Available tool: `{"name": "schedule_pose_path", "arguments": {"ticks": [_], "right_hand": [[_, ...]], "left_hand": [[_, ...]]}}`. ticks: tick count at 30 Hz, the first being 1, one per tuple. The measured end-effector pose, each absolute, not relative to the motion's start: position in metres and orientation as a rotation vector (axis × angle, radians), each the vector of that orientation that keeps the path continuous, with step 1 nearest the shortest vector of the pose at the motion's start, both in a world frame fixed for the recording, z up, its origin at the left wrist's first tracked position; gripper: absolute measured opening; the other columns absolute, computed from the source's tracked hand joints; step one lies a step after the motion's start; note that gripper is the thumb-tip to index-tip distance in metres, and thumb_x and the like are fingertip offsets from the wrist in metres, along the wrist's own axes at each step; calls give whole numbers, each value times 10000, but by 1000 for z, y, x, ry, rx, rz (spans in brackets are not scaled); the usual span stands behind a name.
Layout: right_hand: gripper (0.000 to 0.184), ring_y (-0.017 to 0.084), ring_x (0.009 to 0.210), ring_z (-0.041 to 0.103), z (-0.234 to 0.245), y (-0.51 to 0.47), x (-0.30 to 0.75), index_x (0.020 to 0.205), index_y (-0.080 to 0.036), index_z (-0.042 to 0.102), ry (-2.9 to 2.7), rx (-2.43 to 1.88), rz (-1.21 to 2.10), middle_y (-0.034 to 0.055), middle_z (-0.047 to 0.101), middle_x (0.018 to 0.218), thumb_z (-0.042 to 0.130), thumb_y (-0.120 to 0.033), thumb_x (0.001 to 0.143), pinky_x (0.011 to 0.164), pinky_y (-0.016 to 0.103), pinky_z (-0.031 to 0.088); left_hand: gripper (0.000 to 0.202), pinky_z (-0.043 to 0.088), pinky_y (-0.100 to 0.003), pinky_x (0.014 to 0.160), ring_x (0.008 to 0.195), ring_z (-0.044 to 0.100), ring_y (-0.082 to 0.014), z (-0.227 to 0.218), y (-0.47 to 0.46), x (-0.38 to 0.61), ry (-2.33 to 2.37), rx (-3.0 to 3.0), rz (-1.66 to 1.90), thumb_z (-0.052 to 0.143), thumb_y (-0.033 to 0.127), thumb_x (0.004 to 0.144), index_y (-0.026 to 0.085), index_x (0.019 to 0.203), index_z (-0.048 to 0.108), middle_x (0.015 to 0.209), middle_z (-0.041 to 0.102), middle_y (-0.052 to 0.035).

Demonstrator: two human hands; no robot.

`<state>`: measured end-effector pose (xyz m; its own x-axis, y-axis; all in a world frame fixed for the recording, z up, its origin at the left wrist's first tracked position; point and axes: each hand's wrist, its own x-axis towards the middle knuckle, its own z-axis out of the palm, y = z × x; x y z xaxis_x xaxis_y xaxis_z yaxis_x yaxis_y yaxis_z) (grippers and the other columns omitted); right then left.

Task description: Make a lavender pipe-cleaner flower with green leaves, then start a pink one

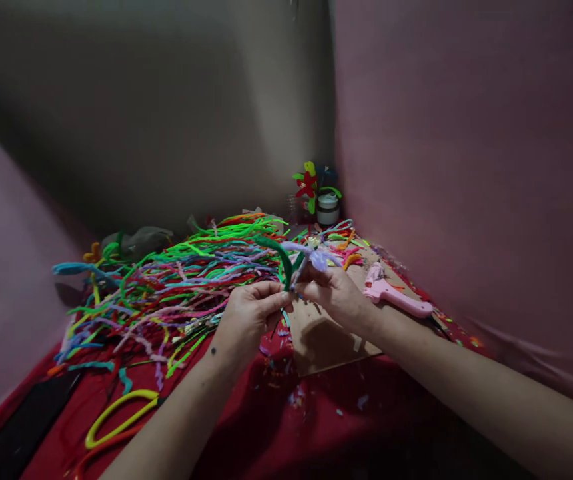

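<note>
Both my hands meet over the middle of the table around a pipe-cleaner flower [319,259] with lilac petals and dark green leaves [283,256]. Thumb and fingers of my left hand [252,308] pinch it low, where the leaves join the stem. My right hand [337,295] is closed around it just beneath the lilac petals. The fingers hide most of the stem. Beyond and left of my hands spreads a large heap of colourful pipe cleaners [166,287]. A pink glue gun [397,297] lies just past my right wrist.
A brown cardboard sheet [326,357] lies under my hands on the red cloth [246,427], with fuzz scraps about. Yellow and orange handles [116,420] lie near my left forearm, beside a black flat object [24,427]. A red flower [306,185] and a white jar [328,209] stand behind.
</note>
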<state>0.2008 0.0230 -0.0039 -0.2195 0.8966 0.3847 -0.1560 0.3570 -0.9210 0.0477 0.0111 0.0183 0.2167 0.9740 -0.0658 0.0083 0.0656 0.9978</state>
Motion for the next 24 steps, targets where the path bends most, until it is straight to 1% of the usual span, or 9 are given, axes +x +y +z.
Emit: {"name": "schedule_pose_path", "arguments": {"ticks": [6,10,12,15,16,18,20,22,24], "right_hand": [[83,154,752,513,-3,25,194,730,-183,610,-1447,-649,1045,12,576,757,577,-254,757,759,336,431],[99,174,722,503,-5,22,191,754,-199,633,-1549,-752,821,19,566,721,550,-246,778,708,350,454],[119,175,738,512,-6,20,192,831,-204,641,-1606,-777,731,28,583,788,536,-221,779,717,351,458],[208,187,863,537,-11,18,192,971,-216,617,-1636,-761,716,47,600,959,512,-199,792,777,342,455],[211,190,894,536,-12,17,192,982,-211,612,-1639,-766,728,51,600,970,508,-198,798,792,337,450],[157,189,882,534,-14,18,193,915,-192,620,-1651,-806,738,46,599,894,507,-204,806,793,328,440],[114,173,790,527,-15,19,195,774,-175,614,-1662,-845,755,28,576,771,512,-214,806,749,315,435],[154,150,699,501,-14,20,195,666,-171,580,-1644,-852,822,7,537,679,522,-225,799,685,297,426],[150,142,673,495,-14,23,195,655,-176,568,-1569,-805,960,-2,530,661,537,-241,787,657,288,425]], "left_hand": [[193,171,-201,395,393,290,-34,13,11,44,1040,1309,1096,660,303,704,135,620,615,463,462,48],[267,175,-220,399,383,270,-55,12,10,45,1077,1329,1138,617,330,741,151,553,555,403,381,59],[298,181,-222,406,388,271,-59,11,10,45,1094,1344,1113,593,336,759,154,531,531,402,371,56],[285,162,-218,411,393,254,-55,8,12,45,1088,1356,1073,579,324,764,155,539,531,410,347,61],[271,152,-217,411,393,247,-53,8,12,45,1085,1361,1050,580,318,761,155,549,539,414,340,64],[253,140,-215,409,395,238,-50,8,13,45,1084,1367,1002,584,311,753,153,559,548,427,343,64],[249,139,-210,404,402,249,-48,11,12,45,1078,1367,949,596,308,739,150,556,541,446,374,58],[245,142,-203,398,408,268,-44,15,12,45,1057,1356,901,612,307,722,147,555,533,472,417,50],[224,149,-195,398,412,286,-41,18,12,44,1024,1345,848,621,313,715,144,585,551,503,464,40]]}}
